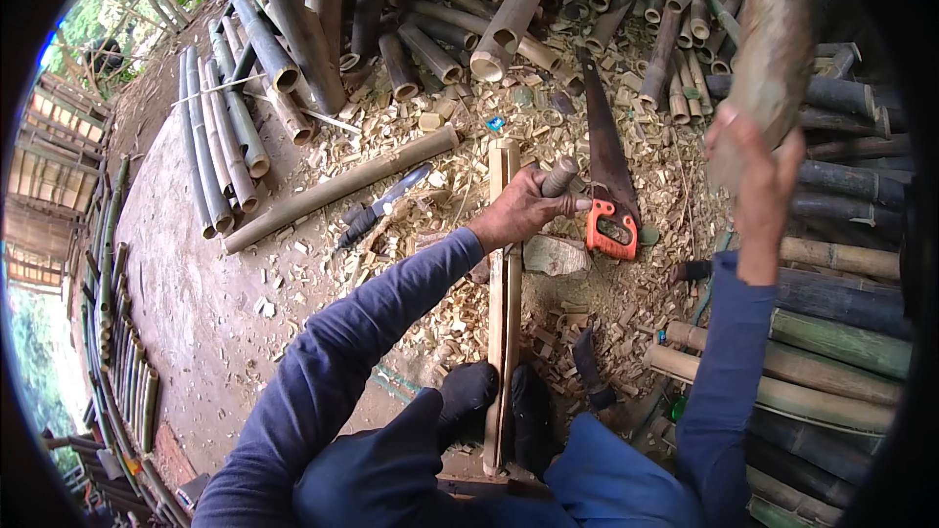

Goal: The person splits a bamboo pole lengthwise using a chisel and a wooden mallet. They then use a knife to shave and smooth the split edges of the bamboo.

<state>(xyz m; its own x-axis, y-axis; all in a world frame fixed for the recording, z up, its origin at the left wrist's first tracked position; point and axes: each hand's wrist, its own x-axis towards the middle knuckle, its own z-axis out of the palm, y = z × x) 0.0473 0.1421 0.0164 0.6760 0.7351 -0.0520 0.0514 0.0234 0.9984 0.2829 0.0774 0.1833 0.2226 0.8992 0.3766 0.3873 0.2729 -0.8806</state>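
My left hand (523,207) is closed round a chisel-like tool with a stubby round handle (560,176), whose lower end is hidden. It stands over a long, pale split bamboo piece (497,323) that runs from between my feet away from me. My right hand (753,171) is raised at the right, gripping a thick wooden club (773,39), slightly blurred. A handsaw (608,152) with an orange handle lies on the chips just right of my left hand. Below that hand, a flat block (556,256) sits beside the bamboo piece.
Bamboo chips (430,274) cover the ground. A knife (386,203) lies left of the bamboo piece, next to a long bamboo pole (342,188). Stacked bamboo poles (831,332) line the right side; cut tubes (509,24) fill the far side. A dark-handled tool (592,372) lies near my right foot.
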